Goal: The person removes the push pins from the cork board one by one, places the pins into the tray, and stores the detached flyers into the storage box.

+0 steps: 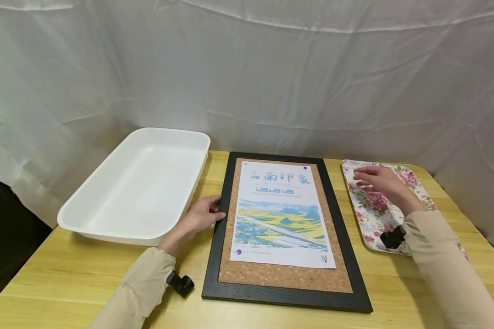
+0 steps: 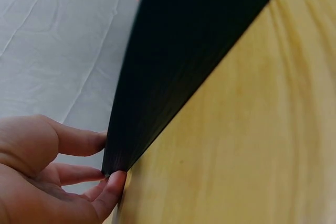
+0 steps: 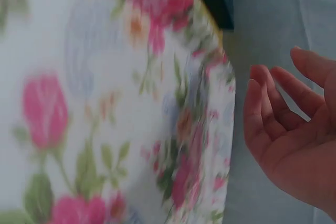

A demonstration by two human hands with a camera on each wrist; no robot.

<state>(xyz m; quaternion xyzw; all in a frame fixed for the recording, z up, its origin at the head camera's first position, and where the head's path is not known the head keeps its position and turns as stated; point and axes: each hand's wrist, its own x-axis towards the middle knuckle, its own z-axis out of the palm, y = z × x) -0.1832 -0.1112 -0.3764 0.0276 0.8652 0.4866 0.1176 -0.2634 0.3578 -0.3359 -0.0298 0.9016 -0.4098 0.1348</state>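
A printed poster (image 1: 280, 214) with blue characters and a yellow-green landscape lies on a black-framed cork board (image 1: 288, 278). Small purple round spots show near its upper right and lower left corners; whether they are pins or print I cannot tell. My left hand (image 1: 203, 213) touches the frame's left edge with thumb and fingertips. In the left wrist view, those fingertips (image 2: 113, 182) meet the dark side of the frame (image 2: 157, 66). My right hand (image 1: 380, 183), fingers loosely bent and holding nothing, hovers above a floral tray (image 1: 376, 219). The right wrist view shows the hand (image 3: 294, 129) beyond the tray's rim (image 3: 223, 129).
To the left stands a large white plastic tub (image 1: 136, 183), close by my left forearm. A wooden table (image 1: 86, 274) carries everything. Behind it hangs a pale grey curtain (image 1: 271, 82). Both wrists wear a small black device.
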